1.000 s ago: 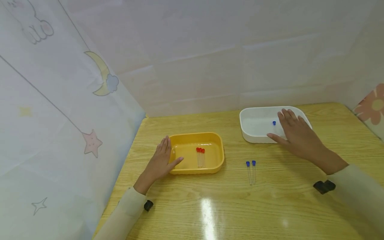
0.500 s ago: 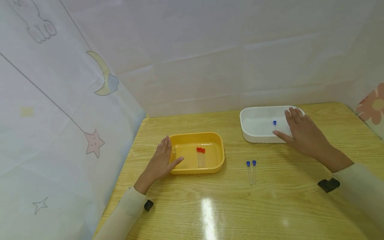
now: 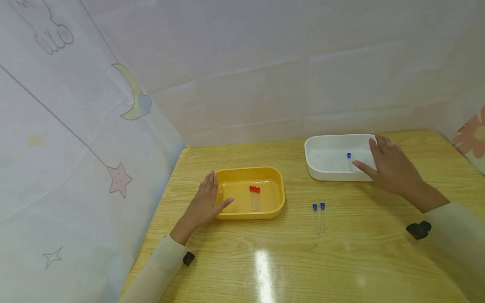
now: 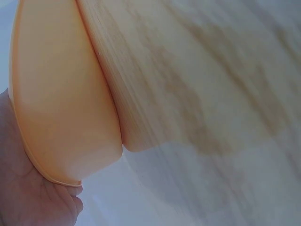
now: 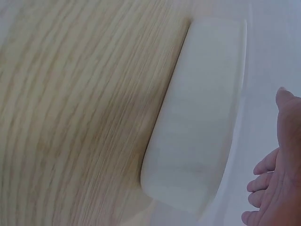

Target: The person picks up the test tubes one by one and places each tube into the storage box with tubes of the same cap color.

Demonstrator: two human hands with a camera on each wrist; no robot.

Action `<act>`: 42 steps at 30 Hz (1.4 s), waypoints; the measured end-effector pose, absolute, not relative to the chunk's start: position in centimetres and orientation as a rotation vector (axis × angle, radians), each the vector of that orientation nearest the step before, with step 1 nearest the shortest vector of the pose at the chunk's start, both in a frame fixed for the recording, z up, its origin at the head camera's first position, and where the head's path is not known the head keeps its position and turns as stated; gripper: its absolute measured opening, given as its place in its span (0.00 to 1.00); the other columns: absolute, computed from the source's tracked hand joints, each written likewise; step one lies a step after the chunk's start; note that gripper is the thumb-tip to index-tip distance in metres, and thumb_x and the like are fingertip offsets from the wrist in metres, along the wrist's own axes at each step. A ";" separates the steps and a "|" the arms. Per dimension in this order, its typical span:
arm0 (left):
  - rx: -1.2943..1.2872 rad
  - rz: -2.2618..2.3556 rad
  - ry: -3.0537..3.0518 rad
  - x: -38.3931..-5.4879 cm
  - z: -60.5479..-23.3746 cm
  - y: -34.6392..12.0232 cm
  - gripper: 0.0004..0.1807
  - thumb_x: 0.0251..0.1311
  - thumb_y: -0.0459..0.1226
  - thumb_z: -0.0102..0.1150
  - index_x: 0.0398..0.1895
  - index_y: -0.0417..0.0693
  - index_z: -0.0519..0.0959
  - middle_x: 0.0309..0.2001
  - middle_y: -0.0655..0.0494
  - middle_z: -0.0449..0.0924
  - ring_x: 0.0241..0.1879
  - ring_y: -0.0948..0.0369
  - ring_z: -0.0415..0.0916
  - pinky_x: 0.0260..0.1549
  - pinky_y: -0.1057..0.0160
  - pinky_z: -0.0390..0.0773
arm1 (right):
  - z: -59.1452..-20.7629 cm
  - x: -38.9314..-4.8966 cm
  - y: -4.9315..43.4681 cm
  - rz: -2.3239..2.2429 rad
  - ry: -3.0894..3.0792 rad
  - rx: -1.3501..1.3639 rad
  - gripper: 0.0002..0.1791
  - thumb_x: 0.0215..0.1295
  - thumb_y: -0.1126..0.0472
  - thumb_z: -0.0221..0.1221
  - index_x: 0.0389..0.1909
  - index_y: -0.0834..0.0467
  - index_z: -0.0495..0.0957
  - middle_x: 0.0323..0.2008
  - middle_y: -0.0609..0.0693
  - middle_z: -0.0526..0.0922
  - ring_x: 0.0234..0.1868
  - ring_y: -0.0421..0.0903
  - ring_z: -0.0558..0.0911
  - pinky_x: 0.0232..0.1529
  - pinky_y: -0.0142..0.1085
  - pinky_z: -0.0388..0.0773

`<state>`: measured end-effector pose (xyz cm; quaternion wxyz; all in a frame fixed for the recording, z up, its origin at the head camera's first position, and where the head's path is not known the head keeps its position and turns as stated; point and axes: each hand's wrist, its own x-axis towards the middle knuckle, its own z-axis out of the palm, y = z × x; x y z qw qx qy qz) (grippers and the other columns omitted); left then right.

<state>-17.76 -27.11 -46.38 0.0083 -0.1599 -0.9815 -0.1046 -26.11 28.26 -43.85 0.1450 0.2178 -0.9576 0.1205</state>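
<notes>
My left hand rests at the left end of a yellow tray, fingers straight along its rim and thumb stretched over the near side. In the left wrist view the palm meets the rim of the tray. Three thin clear tubes with red caps lie side by side in it. My right hand hovers over the right end of a white tray, fingers extended, holding nothing. The right wrist view has that hand apart from the tray's wall. One blue cap shows inside the white tray.
Two clear tubes with blue caps lie close together on the wooden table, in front of the white tray. A pale patterned sheet hangs behind and to the left. Dark wrist cameras sit below both sleeves.
My right hand has drifted right, from over the middle of the white tray to its right end, uncovering more of the inside. The left hand and the tubes stay put.
</notes>
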 end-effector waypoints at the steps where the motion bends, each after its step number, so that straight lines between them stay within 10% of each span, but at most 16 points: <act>1: -0.500 -0.327 -3.072 -17.7 -46.3 -27.1 0.55 0.73 0.67 0.37 0.80 0.33 0.34 0.81 0.43 0.24 0.80 0.46 0.29 0.76 0.47 0.39 | -43.9 -26.1 28.4 0.350 -2.766 0.625 0.49 0.76 0.42 0.53 0.72 0.82 0.51 0.71 0.82 0.51 0.72 0.78 0.53 0.72 0.67 0.45; 42: -0.499 -0.348 -3.078 -17.7 -46.5 -27.1 0.55 0.72 0.68 0.37 0.80 0.34 0.34 0.81 0.44 0.23 0.80 0.46 0.28 0.76 0.46 0.38 | -45.7 -28.7 30.3 0.369 -2.987 0.599 0.57 0.76 0.35 0.48 0.75 0.78 0.32 0.76 0.73 0.26 0.77 0.71 0.33 0.75 0.60 0.28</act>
